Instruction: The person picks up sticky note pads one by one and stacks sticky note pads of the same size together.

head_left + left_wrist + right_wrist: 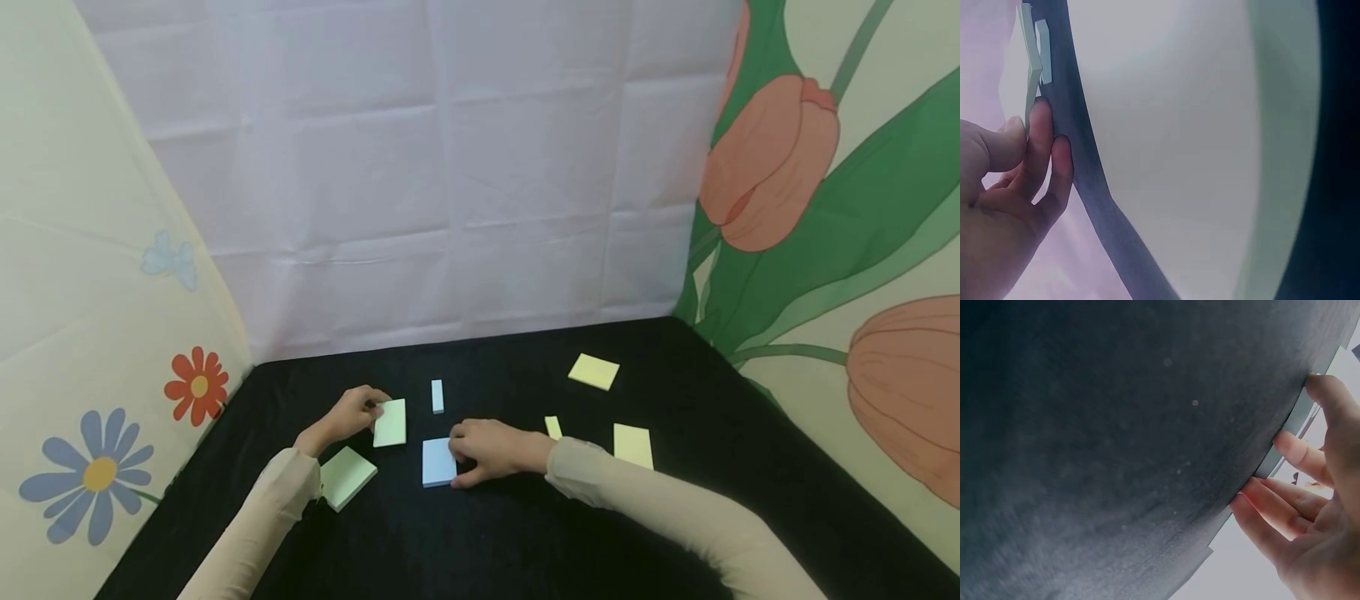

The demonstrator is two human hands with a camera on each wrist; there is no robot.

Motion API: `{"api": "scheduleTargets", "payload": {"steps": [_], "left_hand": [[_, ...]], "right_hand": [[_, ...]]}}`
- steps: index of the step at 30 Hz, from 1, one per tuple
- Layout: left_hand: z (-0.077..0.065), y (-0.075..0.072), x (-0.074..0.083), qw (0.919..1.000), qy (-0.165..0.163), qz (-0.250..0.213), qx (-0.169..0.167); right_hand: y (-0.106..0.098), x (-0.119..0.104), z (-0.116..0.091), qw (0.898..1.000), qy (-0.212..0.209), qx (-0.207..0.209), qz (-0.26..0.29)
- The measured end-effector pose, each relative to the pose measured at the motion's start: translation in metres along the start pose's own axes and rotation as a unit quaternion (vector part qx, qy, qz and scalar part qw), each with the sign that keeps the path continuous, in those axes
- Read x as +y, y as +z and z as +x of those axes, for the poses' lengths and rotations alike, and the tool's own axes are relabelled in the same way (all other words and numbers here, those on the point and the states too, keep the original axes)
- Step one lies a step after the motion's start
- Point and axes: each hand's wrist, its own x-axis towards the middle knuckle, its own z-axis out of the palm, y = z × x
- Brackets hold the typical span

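My left hand (357, 410) pinches a pale green sticky-note pad (390, 423) by its left edge, thumb on one face and fingers on the other. In the left wrist view that pad (1021, 69) stands tilted on edge between the fingertips. A larger green pad (348, 478) lies by my left wrist and looms close in the left wrist view. With my right hand (487, 450) I hold a square light-blue pad (437, 462) at its right side, thumb at the near corner and fingers at the far one. The right wrist view shows the fingertips along the pad's side (1300, 419).
A narrow blue pad (437, 397) lies behind the square blue one. To the right are a yellow pad (594, 372) at the back, a narrow yellow strip (552, 427), and another yellow pad (633, 445) partly behind my right sleeve. Fabric walls border the black tabletop (480, 550).
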Motion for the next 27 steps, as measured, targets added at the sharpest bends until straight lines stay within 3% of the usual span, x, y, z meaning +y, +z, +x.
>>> {"api": "scheduleTargets", "payload": {"steps": [11,22,27], "left_hand": [[0.002,0.001,0.008,0.9994,-0.017,-0.020,-0.020],[0.005,0.001,0.016,0.9990,0.005,-0.018,-0.041],[0.008,0.003,0.017,0.9974,0.013,-0.028,-0.065]], "right_hand": [[-0.001,-0.001,0.000,1.000,-0.003,0.002,-0.003],[0.000,0.000,0.001,1.000,-0.007,0.005,-0.010],[0.001,0.001,0.001,1.000,-0.002,-0.002,-0.004]]}}
